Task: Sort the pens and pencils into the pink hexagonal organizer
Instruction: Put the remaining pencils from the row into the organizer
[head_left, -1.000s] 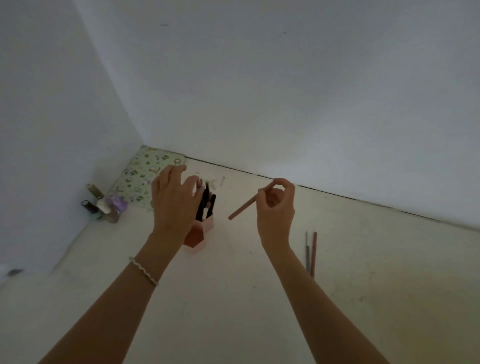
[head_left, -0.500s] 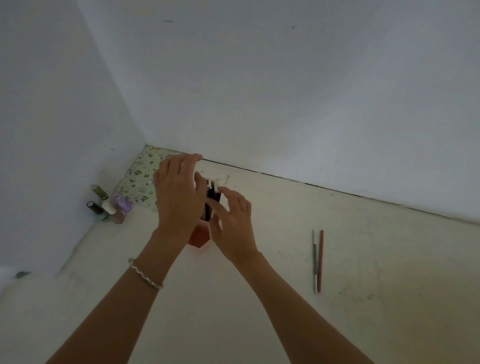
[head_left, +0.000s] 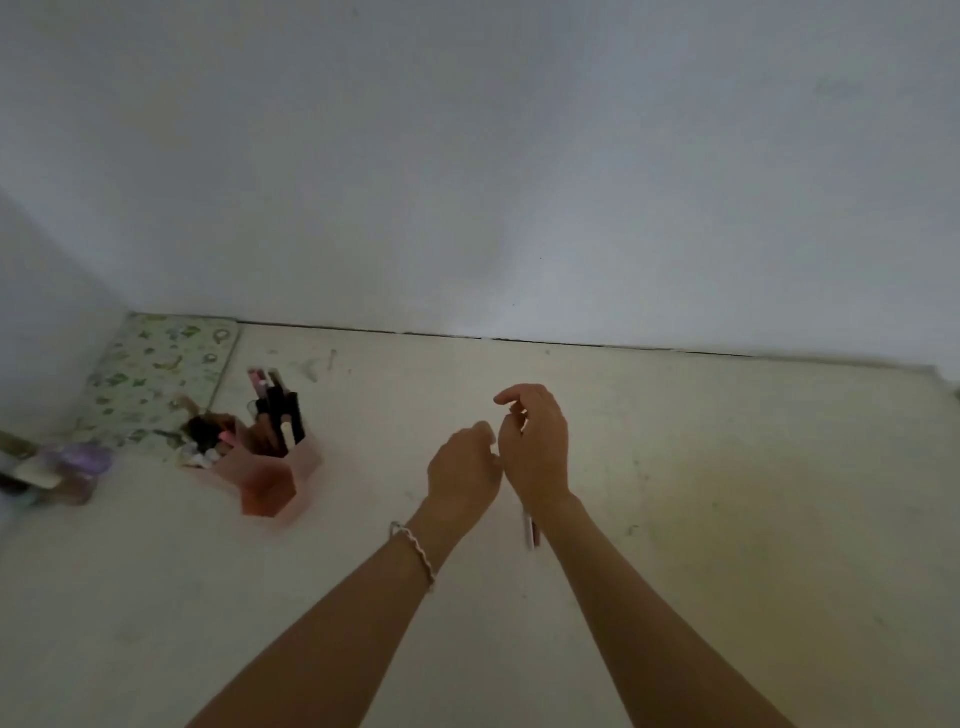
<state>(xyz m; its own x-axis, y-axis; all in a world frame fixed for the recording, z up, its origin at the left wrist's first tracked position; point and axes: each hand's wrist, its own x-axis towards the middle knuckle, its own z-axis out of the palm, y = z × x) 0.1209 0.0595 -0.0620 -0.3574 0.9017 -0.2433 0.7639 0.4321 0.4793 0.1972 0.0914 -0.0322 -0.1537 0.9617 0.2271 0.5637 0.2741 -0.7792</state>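
Both my arms are bare, no sleeves anywhere up to the elbows. Only thing I've got on is a thin white bracelet (head_left: 414, 552), kind of twisted or beaded, round my left wrist. Right wrist has nothing, and I can't make out any rings.

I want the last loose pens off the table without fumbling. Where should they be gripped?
Judging by the little that shows, pinch mid-shaft from above. The pens lie flat, mostly hidden beneath the right hand, only their near ends visible; thin flat shafts favour a fingertip pinch.
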